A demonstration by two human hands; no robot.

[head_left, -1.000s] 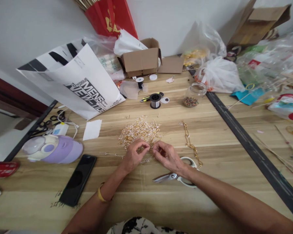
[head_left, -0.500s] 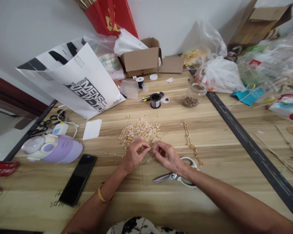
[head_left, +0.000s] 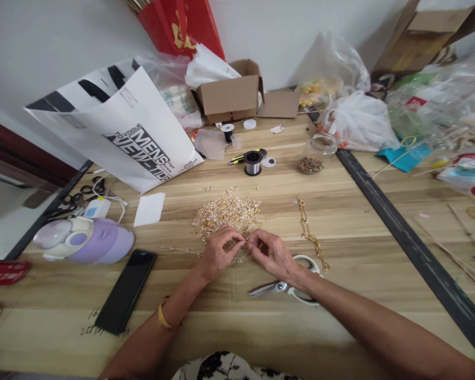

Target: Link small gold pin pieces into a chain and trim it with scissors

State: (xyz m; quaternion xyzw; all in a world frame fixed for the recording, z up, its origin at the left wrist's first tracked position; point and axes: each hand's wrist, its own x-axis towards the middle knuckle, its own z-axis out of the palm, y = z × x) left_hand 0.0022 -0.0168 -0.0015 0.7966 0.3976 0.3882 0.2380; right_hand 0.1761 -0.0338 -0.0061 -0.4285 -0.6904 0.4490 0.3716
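- Change over the last second: almost none. View drifted slightly; both hands kept their pose at the centre of the frame.
- Left hand (head_left: pixel 217 254): thumb and forefinger pinched to a point. Right hand (head_left: pixel 272 255): fingers curled, tips drawn together just beside the left's. Whether either grip had hold of anything could not be told; too small.
- Loose pile of tiny gold- and silver-coloured metal pieces (head_left: pixel 226 210): centre of frame, just beyond the fingertips. Thin silver-coloured strand (head_left: pixel 186 250) lay left of the left hand on the pale wood-grain surface (head_left: pixel 214 327).
- Reading: close fingertip work was probably continuing at one spot.
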